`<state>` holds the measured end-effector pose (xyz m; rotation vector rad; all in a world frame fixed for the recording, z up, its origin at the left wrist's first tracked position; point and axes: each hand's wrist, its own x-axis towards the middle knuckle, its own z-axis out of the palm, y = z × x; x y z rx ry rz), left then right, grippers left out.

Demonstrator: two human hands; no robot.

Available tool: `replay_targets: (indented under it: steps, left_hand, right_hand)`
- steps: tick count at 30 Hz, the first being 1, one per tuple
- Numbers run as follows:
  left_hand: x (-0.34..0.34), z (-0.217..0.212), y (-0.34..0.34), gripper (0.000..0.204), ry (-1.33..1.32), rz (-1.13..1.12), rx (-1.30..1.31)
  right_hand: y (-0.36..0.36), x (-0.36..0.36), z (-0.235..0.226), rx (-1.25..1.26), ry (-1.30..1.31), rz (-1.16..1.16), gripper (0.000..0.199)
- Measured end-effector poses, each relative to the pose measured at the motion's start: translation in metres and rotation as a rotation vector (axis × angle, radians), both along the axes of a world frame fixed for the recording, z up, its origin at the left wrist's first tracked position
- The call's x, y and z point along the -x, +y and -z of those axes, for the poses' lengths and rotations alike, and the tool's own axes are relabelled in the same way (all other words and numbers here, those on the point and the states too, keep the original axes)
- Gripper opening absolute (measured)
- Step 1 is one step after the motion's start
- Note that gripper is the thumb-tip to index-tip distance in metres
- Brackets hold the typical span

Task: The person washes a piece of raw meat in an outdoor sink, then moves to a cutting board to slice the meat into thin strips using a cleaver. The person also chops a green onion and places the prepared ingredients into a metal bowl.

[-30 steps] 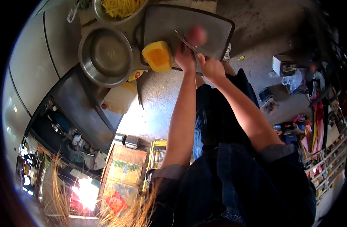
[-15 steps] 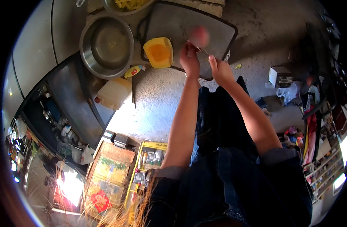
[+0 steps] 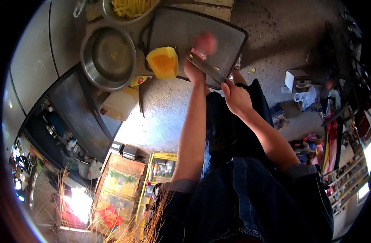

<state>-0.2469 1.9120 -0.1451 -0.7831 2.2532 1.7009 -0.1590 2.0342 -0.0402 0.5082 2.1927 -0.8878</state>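
Note:
A kitchen knife slants across the near side of a dark grey board, its flat side showing. Wrapped round its handle end is my right hand. Close to the far end of the blade, my left hand has its fingers curled and partly hidden behind the blade; what they hold I cannot make out. Just beyond the blade lies a small piece of pink meat. A larger reddish round shape behind it is blurred. Left of my left hand stands a cut-open yellow container with orange-brown inner walls.
Left of the board sits a wide metal basin, with a bowl of yellow strips beyond it. A whitish jug and a small yellow packet are nearer. A small box and a plastic bag lie at right.
The knife has turned from nearly edge-on to flat side showing. My right hand has come nearer to me. The pink meat piece now shows beyond the blade. The whole view has shifted slightly.

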Motion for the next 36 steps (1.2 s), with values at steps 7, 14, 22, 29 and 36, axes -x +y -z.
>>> replay_targets:
  steps: [7,14,22,29,36]
  left_hand:
    - [0.001,0.021,-0.006,0.016,0.062,0.000,0.023]
    - [0.002,0.017,-0.004,0.018,0.037,-0.013,0.003]
    - [0.010,-0.001,0.002,0.023,-0.047,0.038,0.135]
    - [0.008,0.007,-0.001,0.030,-0.064,0.058,0.154]
    - [0.005,0.014,-0.006,0.032,-0.069,0.041,0.138]
  right_hand:
    - [0.002,0.013,0.000,-0.001,-0.030,-0.015,0.055]
    - [0.002,0.020,-0.001,-0.004,-0.138,-0.008,0.055]
    - [-0.009,0.027,0.009,-0.060,-0.062,-0.002,0.052]
    - [-0.021,0.043,0.018,-0.071,-0.110,0.009,0.051]
    - [-0.033,0.063,0.028,-0.078,-0.115,0.009,0.052]
